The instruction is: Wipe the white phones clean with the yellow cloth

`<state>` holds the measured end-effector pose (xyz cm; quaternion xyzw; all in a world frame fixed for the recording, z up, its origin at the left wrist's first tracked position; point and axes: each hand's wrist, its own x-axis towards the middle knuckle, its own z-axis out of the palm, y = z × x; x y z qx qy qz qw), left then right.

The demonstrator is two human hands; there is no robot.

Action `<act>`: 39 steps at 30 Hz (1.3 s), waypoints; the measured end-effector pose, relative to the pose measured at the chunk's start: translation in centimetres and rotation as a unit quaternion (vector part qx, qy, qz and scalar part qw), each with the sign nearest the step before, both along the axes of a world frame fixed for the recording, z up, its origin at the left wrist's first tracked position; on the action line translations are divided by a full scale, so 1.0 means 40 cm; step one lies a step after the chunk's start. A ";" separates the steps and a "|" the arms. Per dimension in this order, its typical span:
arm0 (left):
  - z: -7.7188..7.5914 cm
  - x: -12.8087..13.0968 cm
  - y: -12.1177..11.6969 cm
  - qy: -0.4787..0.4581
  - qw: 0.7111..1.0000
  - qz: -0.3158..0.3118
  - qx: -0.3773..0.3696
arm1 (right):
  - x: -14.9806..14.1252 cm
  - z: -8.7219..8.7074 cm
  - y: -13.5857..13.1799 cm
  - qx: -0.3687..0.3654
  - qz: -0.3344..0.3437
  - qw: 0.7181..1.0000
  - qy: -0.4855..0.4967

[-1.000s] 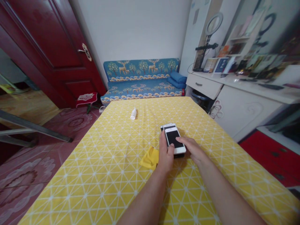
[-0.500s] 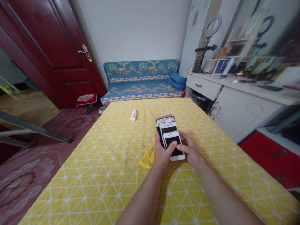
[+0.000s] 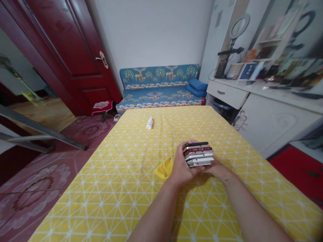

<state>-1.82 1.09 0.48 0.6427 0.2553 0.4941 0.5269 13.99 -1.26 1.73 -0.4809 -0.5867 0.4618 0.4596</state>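
Observation:
A stack of several smartphones (image 3: 198, 154) in white, red and black cases stands on its long edges, held in the air just above the yellow tablecloth (image 3: 126, 201). My left hand (image 3: 183, 166) grips the stack's left side and my right hand (image 3: 217, 169) supports it from the right and below. A crumpled yellow cloth (image 3: 164, 168) lies on the table, touching the edge of my left hand. Farther away, a small white bottle (image 3: 149, 123) lies on the tablecloth.
A blue deer-patterned sofa (image 3: 158, 89) stands beyond the table. To the right is a white dressing table (image 3: 272, 121) with a ring light and small items. A dark red door (image 3: 68, 57) stands open at the left, above a patterned pink floor rug (image 3: 32, 191).
The phones lay flat and fanned out under my hands earlier. Now they are squared into one stack, lifted and turned on edge between both hands. The view has shifted slightly.

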 end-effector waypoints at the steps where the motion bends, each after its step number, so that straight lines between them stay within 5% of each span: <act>1: 0.000 -0.001 0.000 0.009 1.000 0.008 -0.001 | -0.003 0.000 0.001 0.011 0.003 1.000 0.005; 19: 0.041 0.007 -0.016 -0.082 0.995 0.056 0.010 | -0.046 -0.015 -0.005 -0.037 -0.065 0.994 0.085; 27: 0.088 -0.014 -0.037 -0.157 0.982 0.089 -0.051 | -0.027 0.012 -0.011 0.029 0.014 0.970 0.240; 33: 0.128 -0.118 -0.029 -0.161 0.959 0.180 -0.147 | -0.019 -0.031 0.026 0.033 -0.022 0.978 0.206; 39: 0.139 -0.327 0.004 -0.071 0.945 0.228 -0.222 | -0.037 -0.044 0.032 0.007 -0.005 0.991 0.137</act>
